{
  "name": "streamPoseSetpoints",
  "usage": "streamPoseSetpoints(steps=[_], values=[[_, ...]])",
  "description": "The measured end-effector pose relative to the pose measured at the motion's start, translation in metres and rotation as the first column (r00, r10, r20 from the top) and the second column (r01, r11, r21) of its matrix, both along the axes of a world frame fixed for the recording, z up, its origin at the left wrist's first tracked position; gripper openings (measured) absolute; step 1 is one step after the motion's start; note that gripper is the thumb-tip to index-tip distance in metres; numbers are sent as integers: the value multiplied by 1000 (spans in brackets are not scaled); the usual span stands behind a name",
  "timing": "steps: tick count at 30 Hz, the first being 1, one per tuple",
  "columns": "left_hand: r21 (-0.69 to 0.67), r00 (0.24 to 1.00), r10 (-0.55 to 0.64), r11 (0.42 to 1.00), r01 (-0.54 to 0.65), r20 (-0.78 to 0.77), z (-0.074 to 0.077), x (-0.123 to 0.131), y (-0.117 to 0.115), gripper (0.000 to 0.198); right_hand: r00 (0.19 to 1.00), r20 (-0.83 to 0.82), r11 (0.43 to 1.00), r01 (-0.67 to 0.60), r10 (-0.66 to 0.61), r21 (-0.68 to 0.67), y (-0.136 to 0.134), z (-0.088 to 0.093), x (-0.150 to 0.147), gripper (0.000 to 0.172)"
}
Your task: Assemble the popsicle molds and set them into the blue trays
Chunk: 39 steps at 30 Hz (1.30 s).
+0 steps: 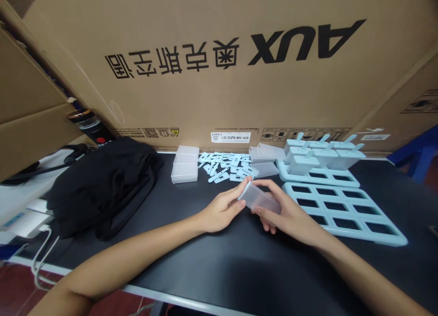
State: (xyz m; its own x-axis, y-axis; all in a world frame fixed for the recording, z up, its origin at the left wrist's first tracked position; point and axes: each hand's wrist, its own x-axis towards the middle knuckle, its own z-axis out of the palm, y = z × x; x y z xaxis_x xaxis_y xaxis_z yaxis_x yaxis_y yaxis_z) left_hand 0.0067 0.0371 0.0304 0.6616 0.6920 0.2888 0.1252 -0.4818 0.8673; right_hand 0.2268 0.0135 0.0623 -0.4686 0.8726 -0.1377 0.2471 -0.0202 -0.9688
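A clear plastic popsicle mould cup [259, 199] is held between both hands over the black table [219, 261]. My right hand [285, 213] cradles the cup from below with its fingers wrapped round it. At the cup's left end, my left hand [224, 208] pinches the rim with thumb and fingertips. Just to the right lies an empty pale blue tray [345, 211] with rectangular slots. Behind it a second blue tray [320, 172] carries several cups fitted with blue stick lids.
Loose blue stick lids [226, 165] and stacked clear cups [185, 164] lie at the back of the table, more clear cups [264, 161] beside them. A black bag [102, 183] sits at the left. A large cardboard box [219, 60] walls off the back.
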Motion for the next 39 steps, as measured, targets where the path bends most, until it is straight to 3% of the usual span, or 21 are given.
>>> streamPoseSetpoints(steps=[3, 8, 12, 18, 20, 22, 24, 26, 29, 32, 34, 36, 39], values=[[6, 998, 6, 1000, -6, 55, -2, 1, -2, 58, 993, -110, 998, 33, -39, -53, -4, -1, -3, 58], [177, 991, -2, 984, -22, 132, -11, 2, -5, 62, 978, -195, 991, 46, -70, -123, -8, -1, -7, 55], [318, 996, -30, 948, 0, 89, -14, 4, -7, 67, 977, -211, 990, -10, -19, -139, -9, -5, -8, 36], [439, 999, -30, 898, 38, -25, -11, 2, -7, 71, 986, -160, 990, 17, -39, -137, -11, -8, -11, 38], [380, 998, -51, 924, 38, 24, -9, 3, -8, 72, 985, -173, 989, -8, -18, -150, -14, -7, -15, 40], [223, 982, -73, 974, 33, 175, -7, 5, -10, 76, 987, -161, 992, -15, -6, -129, -17, -7, -19, 46], [21, 932, -64, 998, 60, 358, -4, 8, -12, 82, 999, -45, 999, 22, -24, -34, -20, -7, -22, 51], [-121, 891, -31, 988, 96, 452, -2, 11, -13, 74, 986, 162, 994, 28, -45, 108, -19, -7, -22, 52], [-112, 907, 34, 994, 15, 419, -2, 9, -12, 43, 913, 408, 940, -144, 5, 309, -7, 1, -17, 51], [123, 929, 81, 983, -133, 360, -6, 5, -7, 30, 857, 515, 818, -295, -2, 494, 19, 18, -13, 47], [249, 934, 86, 951, -181, 348, -10, 2, -3, 31, 797, 595, 776, -308, -106, 551, 40, 28, -15, 39], [333, 962, 18, 936, -112, 271, -13, 0, 2, 35, 688, 685, 770, -297, -237, 565, 59, 33, -20, 27], [406, 985, -171, 898, 171, -37, -13, -1, 6, 38, 458, 829, 787, -359, -320, 502, 78, 28, -31, 21]])
